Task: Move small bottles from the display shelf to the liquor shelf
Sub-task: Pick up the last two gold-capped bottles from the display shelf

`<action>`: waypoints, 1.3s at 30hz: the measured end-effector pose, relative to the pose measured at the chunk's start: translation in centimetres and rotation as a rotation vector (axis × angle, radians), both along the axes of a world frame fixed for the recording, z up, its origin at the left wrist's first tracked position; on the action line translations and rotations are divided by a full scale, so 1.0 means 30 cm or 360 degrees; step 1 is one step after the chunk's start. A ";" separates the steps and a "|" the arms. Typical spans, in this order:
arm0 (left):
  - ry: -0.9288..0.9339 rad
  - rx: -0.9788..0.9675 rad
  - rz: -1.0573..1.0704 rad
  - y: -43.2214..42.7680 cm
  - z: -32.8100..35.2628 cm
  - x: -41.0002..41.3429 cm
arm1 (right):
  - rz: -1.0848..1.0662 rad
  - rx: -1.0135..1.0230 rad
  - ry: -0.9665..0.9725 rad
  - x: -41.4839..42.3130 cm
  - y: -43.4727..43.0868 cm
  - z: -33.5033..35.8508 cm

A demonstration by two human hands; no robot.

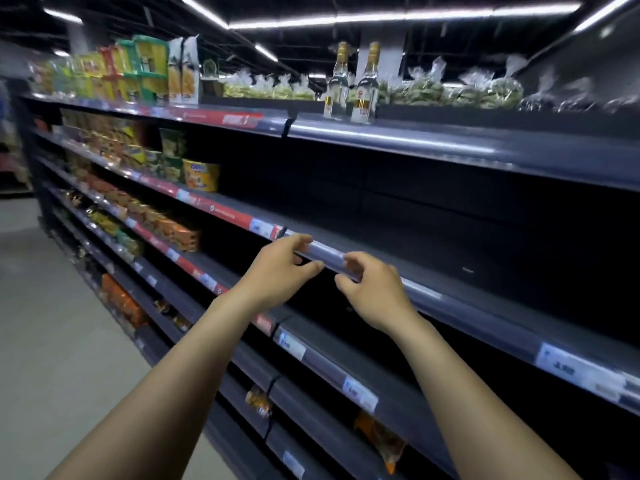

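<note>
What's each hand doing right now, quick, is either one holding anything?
Left hand: pinches the clear price rail on the shelf edge.
Right hand: pinches the same rail, just beside the left.

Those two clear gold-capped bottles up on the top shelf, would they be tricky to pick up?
Probably fragile: the clear bottles look like glass. Their smooth sides could be slippery in the hands. Tall and narrow, standing near the front edge of the top shelf, they may tip if nudged.
</note>
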State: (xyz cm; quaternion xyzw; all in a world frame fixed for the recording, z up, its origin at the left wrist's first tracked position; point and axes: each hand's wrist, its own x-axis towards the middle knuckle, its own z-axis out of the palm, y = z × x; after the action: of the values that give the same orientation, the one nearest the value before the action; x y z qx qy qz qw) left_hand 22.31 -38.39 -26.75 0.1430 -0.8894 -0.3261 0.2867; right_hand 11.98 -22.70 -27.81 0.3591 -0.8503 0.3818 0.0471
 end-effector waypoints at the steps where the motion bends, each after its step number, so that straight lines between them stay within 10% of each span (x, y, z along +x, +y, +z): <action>1: 0.0050 -0.0020 -0.0019 -0.033 0.038 -0.050 | 0.0007 -0.0012 0.0051 -0.041 -0.034 0.041; 19: 0.0831 -0.0185 -0.0270 -0.464 0.687 -0.600 | -0.0444 -0.0435 0.0934 -0.365 -0.410 0.710; 39: 0.0578 0.0234 -0.0772 -0.628 0.848 -0.944 | -0.1041 -0.0531 0.0687 -0.586 -0.631 0.890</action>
State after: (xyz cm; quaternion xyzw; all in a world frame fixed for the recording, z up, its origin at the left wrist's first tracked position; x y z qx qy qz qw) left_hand -6.02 -57.24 -1.31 -0.1137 -0.8058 -0.4687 0.3436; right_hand -5.61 -41.61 -1.12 0.1297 -0.8166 0.3952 0.4002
